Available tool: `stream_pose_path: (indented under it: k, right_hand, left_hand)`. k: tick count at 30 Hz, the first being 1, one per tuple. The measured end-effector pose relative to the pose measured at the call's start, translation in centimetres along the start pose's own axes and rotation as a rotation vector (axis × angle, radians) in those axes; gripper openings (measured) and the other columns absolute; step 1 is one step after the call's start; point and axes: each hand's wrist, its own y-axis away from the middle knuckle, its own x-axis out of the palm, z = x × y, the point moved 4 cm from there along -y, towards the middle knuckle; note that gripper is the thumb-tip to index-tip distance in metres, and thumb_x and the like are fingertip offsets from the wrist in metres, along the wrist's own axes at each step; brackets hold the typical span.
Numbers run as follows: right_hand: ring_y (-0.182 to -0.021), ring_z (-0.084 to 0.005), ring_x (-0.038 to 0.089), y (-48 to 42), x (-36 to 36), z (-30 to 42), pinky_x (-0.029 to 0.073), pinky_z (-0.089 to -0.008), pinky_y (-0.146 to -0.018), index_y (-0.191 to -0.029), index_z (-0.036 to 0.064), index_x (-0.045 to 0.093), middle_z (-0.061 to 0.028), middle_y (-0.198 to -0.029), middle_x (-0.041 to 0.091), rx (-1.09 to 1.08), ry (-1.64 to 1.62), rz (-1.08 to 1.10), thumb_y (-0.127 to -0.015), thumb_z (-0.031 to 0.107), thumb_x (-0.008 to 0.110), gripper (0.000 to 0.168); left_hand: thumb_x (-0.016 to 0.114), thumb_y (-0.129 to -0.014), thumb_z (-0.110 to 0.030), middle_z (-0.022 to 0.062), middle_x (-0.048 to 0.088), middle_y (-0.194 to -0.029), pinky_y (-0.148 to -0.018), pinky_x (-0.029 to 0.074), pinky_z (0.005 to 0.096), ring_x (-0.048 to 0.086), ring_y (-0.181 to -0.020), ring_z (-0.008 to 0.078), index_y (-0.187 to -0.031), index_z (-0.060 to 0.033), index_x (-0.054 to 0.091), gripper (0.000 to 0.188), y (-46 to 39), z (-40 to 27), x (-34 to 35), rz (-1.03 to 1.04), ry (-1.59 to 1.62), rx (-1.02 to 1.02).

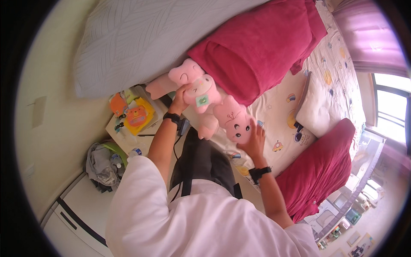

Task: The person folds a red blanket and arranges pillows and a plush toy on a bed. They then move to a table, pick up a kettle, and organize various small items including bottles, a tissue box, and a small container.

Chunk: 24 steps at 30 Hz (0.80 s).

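Observation:
A long pink plush toy point(229, 112) with several stuffed faces lies slantwise over the near edge of the bed; whether it is one piece or several joined is unclear. My left hand point(180, 100) grips it beside a pale winking face point(200, 86) that has a green patch below. At its lower right end, my right hand point(255, 138) holds the side of a round pink head point(240, 130) with dark eyes, fingers spread along it. Part of the plush extends left, behind my left hand, beside the headboard. Both wrists wear black bands.
A crimson blanket point(247, 48) lies against the grey padded headboard point(135, 41). On the patterned sheet point(273, 119) rest a white pillow point(316, 106) and another crimson cloth point(318, 173). To the left, a bedside table point(146, 141) carries yellow and orange packets point(138, 115); a grey bag point(102, 163) sits nearby.

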Motion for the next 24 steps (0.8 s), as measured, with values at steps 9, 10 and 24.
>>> stream_pose_path:
  k: [9,10,24]
  right_hand:
    - [-0.137,-0.0266,0.039,-13.8,-0.9,5.5,0.036,-0.0563,-0.107,-0.124,0.025,0.058,-0.0026,-0.136,0.05,-0.896,0.569,-0.127,-0.081,0.017,0.061,0.044]
    - [-0.137,-0.0274,0.039,-16.2,0.2,6.1,0.038,-0.0561,-0.106,-0.122,0.023,0.058,-0.0036,-0.135,0.05,-0.924,0.59,-0.062,-0.082,0.018,0.061,0.041]
    - [-0.116,-0.0375,0.055,-17.7,9.5,1.0,0.048,-0.0461,-0.093,-0.133,-0.013,0.033,-0.0283,-0.122,0.052,0.913,-1.043,-0.179,-0.058,0.039,0.09,0.108]
  left_hand:
    - [0.065,-0.087,-0.025,0.0091,0.066,-0.112,-0.094,0.051,0.0353,0.064,-0.104,0.0216,-0.122,-0.0027,0.058,0.042,3.2,-3.5,-4.4,-0.126,-0.305,-0.146]
    - [0.066,-0.087,-0.026,0.0093,0.066,-0.113,-0.093,0.051,0.0356,0.064,-0.104,0.0216,-0.123,-0.0025,0.057,0.044,3.2,-3.7,-5.0,-0.162,-0.362,-0.181]
    - [0.073,-0.087,-0.019,0.0087,0.055,-0.13,-0.093,0.051,0.0348,0.058,-0.115,0.0217,-0.14,-0.0063,0.04,0.064,5.4,0.2,-6.1,-0.343,-0.595,0.243]
